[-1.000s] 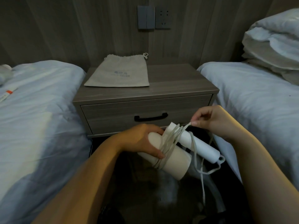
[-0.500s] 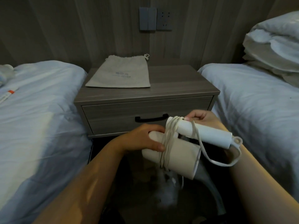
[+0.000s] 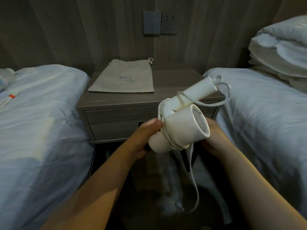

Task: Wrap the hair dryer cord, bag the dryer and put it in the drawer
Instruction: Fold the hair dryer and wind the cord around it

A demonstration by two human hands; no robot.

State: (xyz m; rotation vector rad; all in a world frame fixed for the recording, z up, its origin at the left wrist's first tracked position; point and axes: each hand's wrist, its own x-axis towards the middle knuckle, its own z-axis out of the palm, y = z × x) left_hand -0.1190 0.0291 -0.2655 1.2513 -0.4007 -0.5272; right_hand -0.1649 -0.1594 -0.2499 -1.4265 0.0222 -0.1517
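Head view: a person's two forearms reach in from below, between two beds.
Hair dryer (image 3: pixel 181 128): white, held in the air in front of the nightstand (image 3: pixel 166 97), level with its drawer (image 3: pixel 116 123).
Barrel axis: runs from lower left to upper right; the mesh end faces right and a little toward the camera, the other end sits at the left hand.
Dryer handle: sticks up and to the right from the barrel, its tip over the nightstand's right corner.
Cord (image 3: pixel 167 135): several turns around the barrel and the base of the handle; one loop arcs off the handle tip, and a loose length hangs down toward the dark floor.
Left hand (image 3: pixel 146 135): grips the barrel's lower-left end, thumb on top.
Right hand (image 3: pixel 214 138): just under the mesh end; its fingers are hidden behind the barrel, so its grip cannot be told.
Bag (image 3: pixel 123 78): beige drawstring pouch, flat on the nightstand top, left of centre.
Drawer: closed.
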